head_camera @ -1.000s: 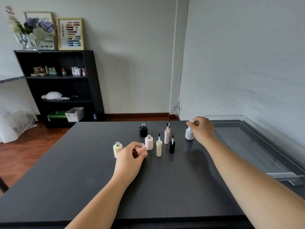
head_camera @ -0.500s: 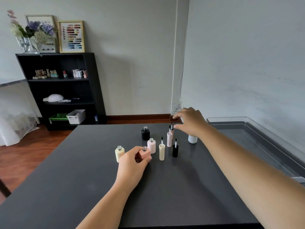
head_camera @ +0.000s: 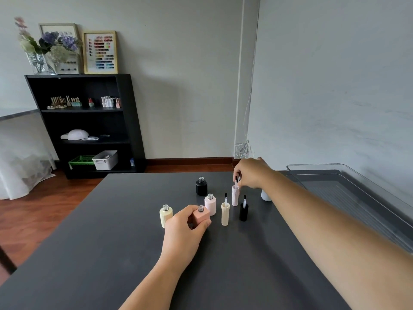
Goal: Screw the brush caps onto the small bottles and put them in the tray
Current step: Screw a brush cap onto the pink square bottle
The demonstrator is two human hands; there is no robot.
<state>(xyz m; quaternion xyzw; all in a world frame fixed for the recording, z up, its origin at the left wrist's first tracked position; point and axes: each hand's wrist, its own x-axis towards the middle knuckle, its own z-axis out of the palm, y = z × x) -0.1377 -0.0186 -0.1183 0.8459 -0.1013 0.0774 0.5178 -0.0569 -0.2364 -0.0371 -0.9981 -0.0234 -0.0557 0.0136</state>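
At centre frame, the left hand (head_camera: 182, 229) grips the uncapped peach bottle (head_camera: 200, 217) on the dark table (head_camera: 111, 242). Above and to the right, the right hand's (head_camera: 252, 173) fingers pinch at brush stems above the pink cap (head_camera: 234, 195) — exactly which, I cannot tell. Clear tray (head_camera: 357, 189) — right edge.

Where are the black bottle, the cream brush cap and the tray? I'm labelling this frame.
black bottle (head_camera: 201, 187), head view, on its body.
cream brush cap (head_camera: 225, 214), head view, on its ribbed side.
tray (head_camera: 348, 174), head view, on its clear far rim.
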